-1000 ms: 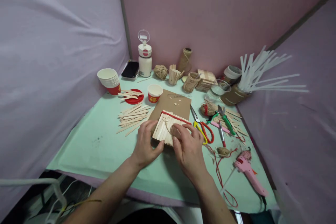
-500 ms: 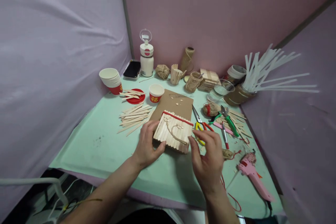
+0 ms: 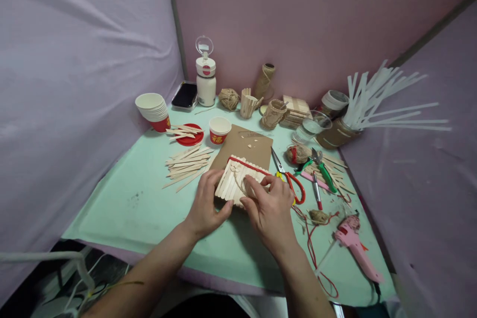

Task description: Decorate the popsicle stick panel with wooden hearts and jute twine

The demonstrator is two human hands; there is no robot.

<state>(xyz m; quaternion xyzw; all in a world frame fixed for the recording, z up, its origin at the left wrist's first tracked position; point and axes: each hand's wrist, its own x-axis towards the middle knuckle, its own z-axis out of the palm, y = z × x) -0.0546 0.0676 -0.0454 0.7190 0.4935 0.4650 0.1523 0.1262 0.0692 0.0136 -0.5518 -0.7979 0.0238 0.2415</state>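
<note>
A craft-stick panel point(image 3: 225, 186), edged with red cord along its top, is tilted up in front of me. Small wooden petals and a curved piece of jute twine point(image 3: 240, 185) decorate its face. At the panel's left edge, my left hand point(image 3: 208, 203) grips it between thumb and fingers. My right hand point(image 3: 269, 203) reaches over the right half, its thumb and index finger closed around the twine near the lower middle. That hand hides the right flower and most of the twine's lower end.
Behind the panel lies a brown board point(image 3: 244, 144). Scissors point(image 3: 286, 176), green-handled pliers point(image 3: 323, 171) and a pink glue gun point(image 3: 357, 246) are on the right. Loose craft sticks point(image 3: 190, 164) and a paper cup point(image 3: 219, 130) stand left. White glue sticks point(image 3: 376, 102) jut out at back right.
My right hand has moved left from the panel's right edge onto its face and closed on the twine. My left hand keeps its hold. The view has shifted slightly.
</note>
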